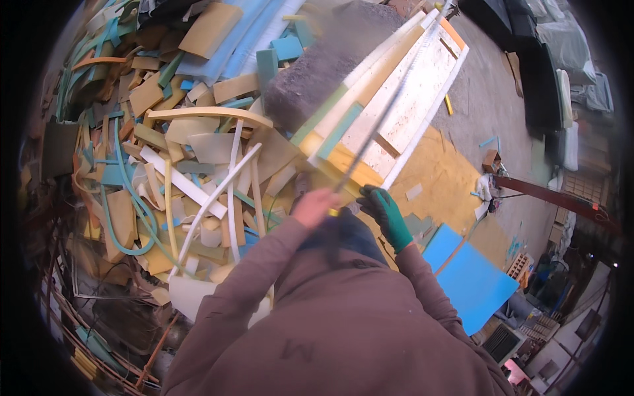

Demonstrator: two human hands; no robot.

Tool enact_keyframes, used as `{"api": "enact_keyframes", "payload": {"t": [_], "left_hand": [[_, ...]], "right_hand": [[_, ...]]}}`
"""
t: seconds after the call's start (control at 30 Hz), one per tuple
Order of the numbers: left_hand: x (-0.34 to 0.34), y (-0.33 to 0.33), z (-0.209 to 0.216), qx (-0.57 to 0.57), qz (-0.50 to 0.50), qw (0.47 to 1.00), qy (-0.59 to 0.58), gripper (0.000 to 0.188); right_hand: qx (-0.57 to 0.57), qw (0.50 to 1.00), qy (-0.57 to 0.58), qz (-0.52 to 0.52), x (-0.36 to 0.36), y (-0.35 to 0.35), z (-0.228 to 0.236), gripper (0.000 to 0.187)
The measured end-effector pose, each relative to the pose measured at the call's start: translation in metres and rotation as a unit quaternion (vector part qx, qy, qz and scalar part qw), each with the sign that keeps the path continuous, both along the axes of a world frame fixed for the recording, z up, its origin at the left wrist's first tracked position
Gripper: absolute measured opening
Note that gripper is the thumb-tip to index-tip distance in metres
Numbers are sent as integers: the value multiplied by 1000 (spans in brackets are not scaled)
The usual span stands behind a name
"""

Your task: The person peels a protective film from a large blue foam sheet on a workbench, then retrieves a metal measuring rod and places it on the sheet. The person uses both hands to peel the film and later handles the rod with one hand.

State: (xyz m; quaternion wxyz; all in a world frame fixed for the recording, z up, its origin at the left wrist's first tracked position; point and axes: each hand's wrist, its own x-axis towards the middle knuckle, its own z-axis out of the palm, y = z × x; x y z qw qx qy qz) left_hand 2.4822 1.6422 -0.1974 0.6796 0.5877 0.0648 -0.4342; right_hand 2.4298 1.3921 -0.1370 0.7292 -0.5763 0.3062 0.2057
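Note:
My left hand (316, 207), bare and smeared by motion, is closed at the near end of a long thin grey strip, which looks like a tape measure (384, 113). A bit of yellow shows just under that hand. The strip runs slantwise over a long white-topped frame padded with foam (382, 122) to its far end. In a green glove with dark fingers, my right hand (385, 214) is at the frame's near right corner, its fingers partly stretched and holding nothing that I can see. Whether they touch the frame I cannot tell.
A big heap of foam offcuts (191, 138) fills the left side. Beyond it stands a dark grey block (317, 63). On the right lie a tan sheet (436, 171) and a blue sheet (465, 277), near a dark red beam (555, 201). Black upholstered pieces (522, 72) line the far right.

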Motion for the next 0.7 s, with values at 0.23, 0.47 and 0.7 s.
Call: {"api": "enact_keyframes", "payload": {"t": [0.23,0.47,0.7], "left_hand": [[-19,-90,48,-88,-102,990,-49,32],[-25,-111,25,-60,-206,974,-69,34],[72,-84,-22,171,4,940,-295,29]], "right_hand": [[-15,987,-74,-140,-1,4,20,41],[-29,980,-71,-183,-44,-11,-2,38],[-75,969,-31,-234,-75,-63,0,36]]}}
